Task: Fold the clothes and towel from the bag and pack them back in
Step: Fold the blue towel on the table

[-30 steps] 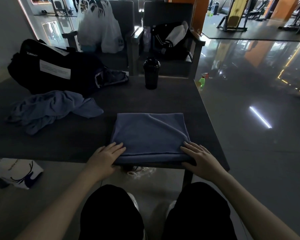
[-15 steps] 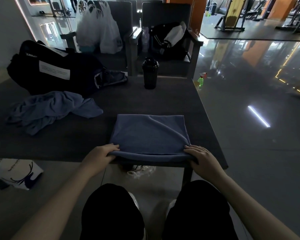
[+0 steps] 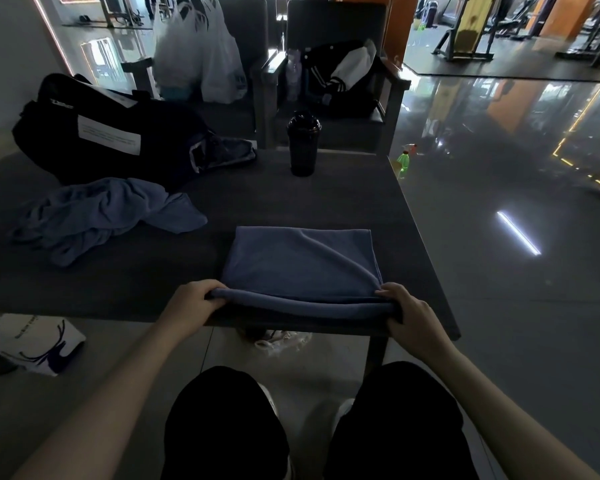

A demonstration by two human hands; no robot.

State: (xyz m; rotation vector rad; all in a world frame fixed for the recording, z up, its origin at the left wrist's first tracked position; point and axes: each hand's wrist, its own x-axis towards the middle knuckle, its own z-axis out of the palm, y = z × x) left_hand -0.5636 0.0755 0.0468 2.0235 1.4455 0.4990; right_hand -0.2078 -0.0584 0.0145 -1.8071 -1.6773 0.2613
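Unfolding threatens if left hand (image 3: 191, 303) and right hand (image 3: 411, 317), pinching the towel (image 3: 298, 265) near what seems the table (image 3: 291, 202) edge, lift unevenly.

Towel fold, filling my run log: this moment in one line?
towel: near edge lifted | left hand: grips it | right hand: grips it

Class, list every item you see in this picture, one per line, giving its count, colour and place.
towel: one, blue, folded, table's near edge
garment: one, blue, crumpled, table's left
bag: one, black, table's far left
bottle: one, black, table's far edge
table: one, dark grey, centre
spray bottle: one, green, floor right of table
left hand: one, grips towel's near edge
right hand: one, grips towel's near edge
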